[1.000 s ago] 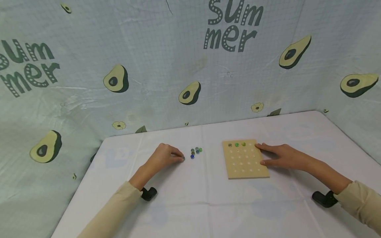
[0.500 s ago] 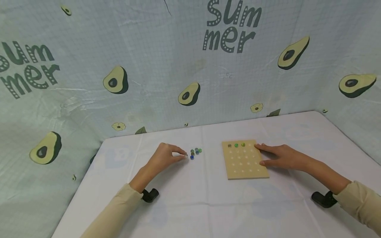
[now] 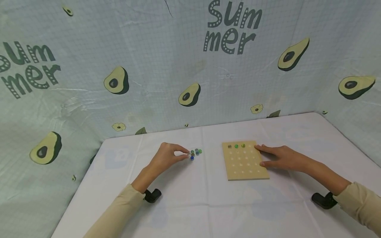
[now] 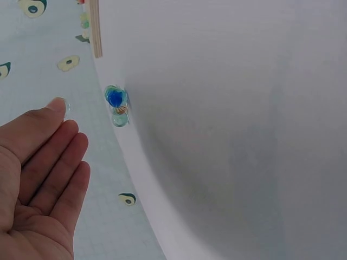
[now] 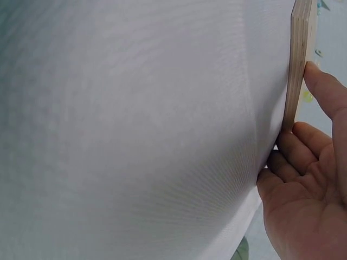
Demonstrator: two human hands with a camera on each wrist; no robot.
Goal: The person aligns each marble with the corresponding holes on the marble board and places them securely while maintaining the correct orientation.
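My left hand (image 3: 167, 156) pinches a small clear marble (image 4: 67, 108) between thumb and index fingertip, its other fingers loosely bent in the left wrist view. Right beside those fingertips lies a tight cluster of several glass marbles: a blue marble (image 3: 191, 158) at the front, with amber, grey and green ones behind. A square wooden board (image 3: 248, 177) with rows of shallow dimples lies to the right. Along its far row sit a brownish marble (image 3: 229, 146), a green marble (image 3: 236, 146) and a yellow-green marble (image 3: 243, 145). Spread nearly straight, my right hand (image 3: 281, 158) rests against the board's right edge.
A white cloth covers the table (image 3: 184, 211). Behind and to the sides hangs a pale curtain (image 3: 154, 66) printed with avocados and lettering. Black cameras are strapped at the left wrist (image 3: 152, 195) and the right wrist (image 3: 322, 200).
My left hand has moved a little right with the clear marble pinched, ending right beside the cluster. The right hand and the board have stayed in place.
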